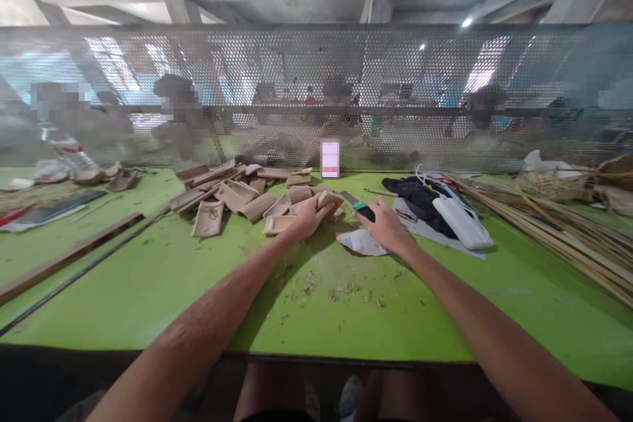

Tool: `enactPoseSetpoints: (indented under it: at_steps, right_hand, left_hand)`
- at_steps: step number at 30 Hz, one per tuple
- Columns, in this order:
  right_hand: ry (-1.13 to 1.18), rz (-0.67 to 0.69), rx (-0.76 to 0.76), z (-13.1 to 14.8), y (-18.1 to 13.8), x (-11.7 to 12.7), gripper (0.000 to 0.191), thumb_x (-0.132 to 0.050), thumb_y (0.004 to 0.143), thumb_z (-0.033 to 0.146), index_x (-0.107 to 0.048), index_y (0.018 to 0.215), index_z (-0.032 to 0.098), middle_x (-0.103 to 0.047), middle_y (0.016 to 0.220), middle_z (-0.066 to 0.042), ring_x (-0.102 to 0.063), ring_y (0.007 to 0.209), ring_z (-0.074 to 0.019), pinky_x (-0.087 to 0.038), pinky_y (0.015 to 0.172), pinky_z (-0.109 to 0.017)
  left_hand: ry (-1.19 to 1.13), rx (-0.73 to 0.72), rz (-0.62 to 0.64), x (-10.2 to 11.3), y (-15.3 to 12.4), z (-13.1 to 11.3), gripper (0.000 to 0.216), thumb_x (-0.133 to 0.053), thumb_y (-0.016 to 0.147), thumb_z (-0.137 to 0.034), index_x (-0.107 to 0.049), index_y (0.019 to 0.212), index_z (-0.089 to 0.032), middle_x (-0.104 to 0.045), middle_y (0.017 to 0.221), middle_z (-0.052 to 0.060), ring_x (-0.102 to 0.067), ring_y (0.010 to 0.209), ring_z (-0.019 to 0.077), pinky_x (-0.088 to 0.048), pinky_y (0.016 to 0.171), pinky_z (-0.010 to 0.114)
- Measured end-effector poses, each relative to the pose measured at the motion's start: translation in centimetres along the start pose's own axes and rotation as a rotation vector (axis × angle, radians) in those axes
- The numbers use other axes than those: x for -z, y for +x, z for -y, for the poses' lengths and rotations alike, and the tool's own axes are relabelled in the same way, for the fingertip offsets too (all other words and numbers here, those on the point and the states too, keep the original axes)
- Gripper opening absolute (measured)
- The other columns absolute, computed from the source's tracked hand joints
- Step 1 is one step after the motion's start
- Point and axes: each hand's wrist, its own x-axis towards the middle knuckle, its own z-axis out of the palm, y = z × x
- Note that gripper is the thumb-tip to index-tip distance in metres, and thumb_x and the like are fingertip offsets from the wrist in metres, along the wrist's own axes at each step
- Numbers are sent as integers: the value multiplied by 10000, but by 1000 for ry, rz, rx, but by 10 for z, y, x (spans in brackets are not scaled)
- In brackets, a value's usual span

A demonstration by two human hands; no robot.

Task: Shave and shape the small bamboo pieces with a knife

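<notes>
Tan curved piece (pixel 327 201): left hand (pixel 310 216) fingers closed on it; right hand (pixel 384 225) grips black-handled knife (pixel 360 206)

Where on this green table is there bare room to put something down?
The green table is bare left of the left hand, in front of the brown pieces. It is also bare near the right edge, below the sticks. Crowded: around the right hand, knife and dark cloth.

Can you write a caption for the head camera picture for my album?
Left hand grips a tan piece; right hand holds a knife.
</notes>
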Motion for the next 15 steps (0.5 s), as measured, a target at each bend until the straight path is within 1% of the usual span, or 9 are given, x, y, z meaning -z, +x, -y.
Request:
enactPoseSetpoints:
  at_steps: [3,6,8,10,13,15]
  right_hand:
    - [61,-53,21,-2,1,-2,292,-562,939,353,-662,1116,144,-543,1042,-119,-607,891,-253,-474,772,-347]
    - [94,-55,43,-4,2,-6,272,-558,923,324,-661,1104,148,-565,1028,-127,-609,896,-268,-486,784,-373]
    - [119,-52,50,-5,2,-9,281,-552,915,311,-655,1115,144,-590,1038,-142,-612,910,-281,-492,797,-391]
    - [158,-81,54,-7,3,-12,312,-545,907,298,-635,1156,133,-617,1075,-162,-615,962,-298,-492,838,-410]
    - [207,-161,26,-11,6,-12,331,-543,880,271,-616,1165,121,-649,1107,-182,-616,1022,-318,-485,881,-427]
    - [219,-201,-24,-14,8,-11,316,-557,856,274,-622,1128,127,-666,1087,-183,-629,997,-320,-490,859,-425]
  left_hand:
    - [20,6,-8,0,1,2,260,-545,934,-412,-624,972,-167,-721,971,83,-639,860,232,-494,797,313]
    - [28,25,0,-1,1,3,264,-539,934,-413,-617,985,-165,-720,988,85,-632,870,233,-494,803,319]
    - [22,33,7,-1,1,3,271,-535,934,-415,-616,990,-162,-719,989,85,-628,873,235,-492,806,324]
    - [6,27,18,0,1,2,283,-528,938,-421,-614,1010,-161,-717,995,84,-625,880,234,-487,805,322]
    - [-4,16,24,0,0,1,284,-521,942,-425,-608,1007,-162,-710,995,76,-621,889,229,-478,799,313]
    - [7,18,26,1,0,0,274,-519,941,-422,-604,969,-163,-704,964,69,-614,876,226,-473,783,310]
